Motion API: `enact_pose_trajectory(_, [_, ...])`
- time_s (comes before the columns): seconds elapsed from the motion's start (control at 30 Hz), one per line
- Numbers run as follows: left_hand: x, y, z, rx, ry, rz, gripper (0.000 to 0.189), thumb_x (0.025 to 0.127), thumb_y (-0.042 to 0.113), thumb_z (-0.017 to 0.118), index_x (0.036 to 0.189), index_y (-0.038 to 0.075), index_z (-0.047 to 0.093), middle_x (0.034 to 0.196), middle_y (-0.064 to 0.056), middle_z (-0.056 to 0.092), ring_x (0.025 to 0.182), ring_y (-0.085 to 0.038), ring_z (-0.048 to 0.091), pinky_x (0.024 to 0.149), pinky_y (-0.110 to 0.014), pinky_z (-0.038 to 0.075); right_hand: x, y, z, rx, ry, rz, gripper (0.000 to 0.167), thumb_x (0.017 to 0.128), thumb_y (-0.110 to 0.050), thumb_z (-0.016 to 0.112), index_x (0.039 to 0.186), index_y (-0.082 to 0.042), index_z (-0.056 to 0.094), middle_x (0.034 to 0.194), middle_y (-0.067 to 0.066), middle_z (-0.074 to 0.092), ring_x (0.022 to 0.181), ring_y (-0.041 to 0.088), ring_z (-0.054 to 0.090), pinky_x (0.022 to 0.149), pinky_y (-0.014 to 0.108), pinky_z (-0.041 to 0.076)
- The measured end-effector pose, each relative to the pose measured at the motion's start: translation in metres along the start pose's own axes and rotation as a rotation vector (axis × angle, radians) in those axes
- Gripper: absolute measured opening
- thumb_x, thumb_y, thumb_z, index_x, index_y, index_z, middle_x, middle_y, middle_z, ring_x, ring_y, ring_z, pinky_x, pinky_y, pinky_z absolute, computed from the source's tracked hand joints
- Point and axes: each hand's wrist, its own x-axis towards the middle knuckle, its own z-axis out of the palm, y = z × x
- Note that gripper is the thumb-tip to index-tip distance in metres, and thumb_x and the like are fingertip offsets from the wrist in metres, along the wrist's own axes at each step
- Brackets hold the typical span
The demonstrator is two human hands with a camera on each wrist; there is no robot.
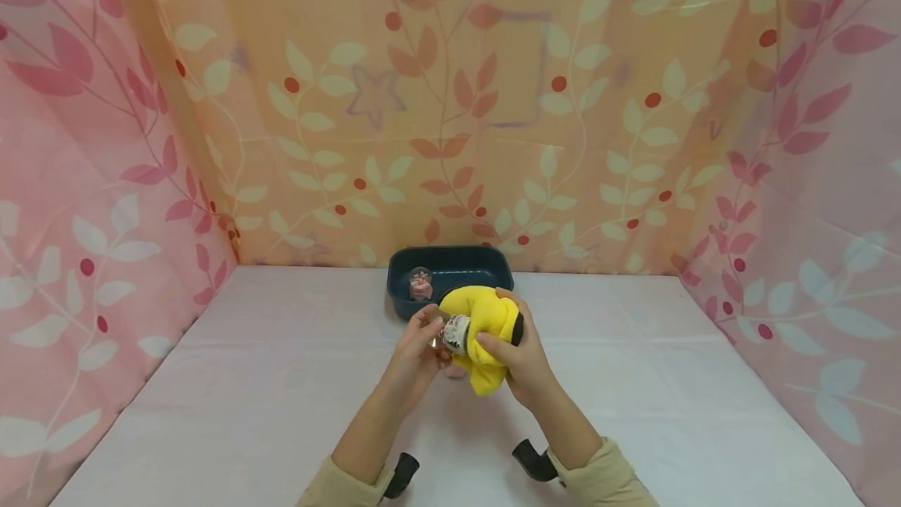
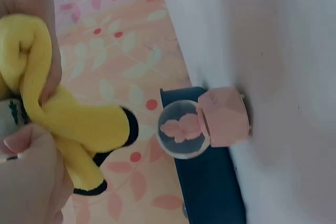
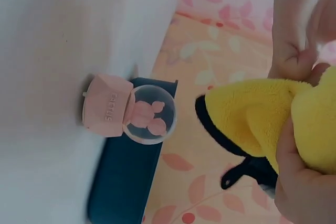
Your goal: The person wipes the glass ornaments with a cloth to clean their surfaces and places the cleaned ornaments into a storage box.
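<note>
My left hand (image 1: 414, 350) pinches a small clear-topped object with a white, dark-patterned base (image 1: 456, 333), probably a snow globe. Around that base bunches a yellow cloth (image 1: 486, 315) with black edging, which my right hand (image 1: 524, 358) grips with its thumb across the front. The left wrist view shows green marks on the white base (image 2: 10, 116), mostly covered by fingers and cloth. Below the hands, a pink snow globe (image 3: 107, 106) stands upright on the table, a pink cactus figure inside its clear dome. The head view shows only a bit of it behind the hands.
A dark blue basin (image 1: 450, 253) stands at the back of the white table (image 1: 281, 382), against the patterned curtain (image 1: 450, 139). In its left part lies another clear globe with pink inside (image 1: 421, 285). Pink patterned cloth hangs on both sides.
</note>
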Motion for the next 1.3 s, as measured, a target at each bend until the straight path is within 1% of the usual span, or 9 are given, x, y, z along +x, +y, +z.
enact_pose_trajectory(0.1, [0.001,-0.002,0.003,0.003,0.017,-0.015,0.052,0.103,0.026,0.047,0.139,0.001,0.019,0.118,-0.011,0.033,0.084,-0.016,0.039,0.071,-0.024,0.035,-0.001,0.001,0.003,-0.057,-0.029,-0.014,0.078,0.079,-0.001,0.066,0.144,-0.009,0.024,0.119,0.013,0.042,0.101,0.025,0.049,0.083,0.029,0.05])
enact_pose_trajectory(0.3, [0.001,-0.004,0.004,-0.04,0.015,-0.014,0.053,0.103,0.027,0.049,0.139,0.003,0.019,0.122,-0.011,0.033,0.088,-0.016,0.04,0.074,-0.023,0.036,-0.001,0.004,0.007,-0.086,0.045,-0.083,0.074,0.078,0.003,0.067,0.141,-0.007,0.03,0.117,0.011,0.043,0.099,0.024,0.048,0.082,0.029,0.049])
enact_pose_trajectory(0.5, [0.002,-0.005,-0.002,0.058,0.012,-0.005,0.048,0.102,0.028,0.051,0.139,0.007,0.029,0.109,-0.007,0.043,0.08,-0.014,0.043,0.069,-0.021,0.039,-0.001,0.007,0.007,-0.069,0.127,-0.132,0.067,0.077,0.011,0.063,0.137,-0.002,0.035,0.114,0.009,0.043,0.097,0.022,0.047,0.08,0.028,0.048])
enact_pose_trajectory(0.67, [0.006,-0.006,-0.005,0.092,0.033,0.001,0.051,0.1,0.027,0.055,0.141,0.004,0.034,0.104,-0.004,0.046,0.077,-0.011,0.046,0.067,-0.019,0.041,0.0,0.007,0.006,-0.059,0.181,-0.107,0.066,0.079,0.011,0.062,0.137,-0.004,0.036,0.114,0.011,0.042,0.096,0.023,0.047,0.078,0.029,0.048])
enact_pose_trajectory(0.8, [0.009,-0.006,-0.006,0.139,0.048,0.02,0.052,0.1,0.025,0.055,0.14,-0.001,0.036,0.112,-0.005,0.049,0.079,-0.012,0.049,0.067,-0.02,0.041,0.002,0.007,0.002,-0.019,0.262,-0.049,0.063,0.082,0.01,0.06,0.138,-0.008,0.036,0.115,0.01,0.042,0.096,0.023,0.048,0.079,0.029,0.049])
enact_pose_trajectory(0.9, [0.014,-0.004,-0.01,0.185,0.069,0.031,0.05,0.1,0.023,0.056,0.137,-0.004,0.039,0.112,-0.005,0.054,0.081,-0.013,0.051,0.068,-0.021,0.04,0.003,0.007,-0.003,0.012,0.318,-0.028,0.061,0.085,0.01,0.058,0.138,-0.009,0.036,0.117,0.009,0.043,0.097,0.022,0.049,0.08,0.028,0.05])
enact_pose_trajectory(1.03, [0.025,-0.003,-0.016,0.21,0.101,0.054,0.046,0.099,0.015,0.057,0.137,-0.005,0.04,0.112,-0.005,0.057,0.088,-0.01,0.053,0.073,-0.025,0.039,0.003,0.004,-0.009,0.019,0.341,-0.028,0.061,0.085,0.01,0.058,0.138,-0.009,0.035,0.118,0.008,0.043,0.097,0.022,0.05,0.08,0.028,0.05])
enact_pose_trajectory(1.2, [0.042,-0.004,-0.026,0.237,0.085,0.108,0.046,0.098,0.001,0.054,0.14,-0.005,0.037,0.116,-0.009,0.054,0.096,-0.011,0.052,0.084,-0.029,0.043,0.003,0.001,-0.017,0.011,0.344,-0.026,0.062,0.086,0.009,0.059,0.139,-0.009,0.034,0.118,0.008,0.043,0.097,0.021,0.05,0.081,0.028,0.05])
enact_pose_trajectory(1.3, [0.054,-0.003,-0.032,0.308,0.08,0.111,0.048,0.097,-0.001,0.054,0.142,-0.001,0.039,0.116,-0.012,0.053,0.102,-0.015,0.052,0.088,-0.031,0.046,0.002,0.0,-0.021,0.008,0.344,-0.016,0.062,0.086,0.007,0.059,0.14,-0.009,0.034,0.118,0.007,0.043,0.098,0.021,0.05,0.081,0.028,0.049])
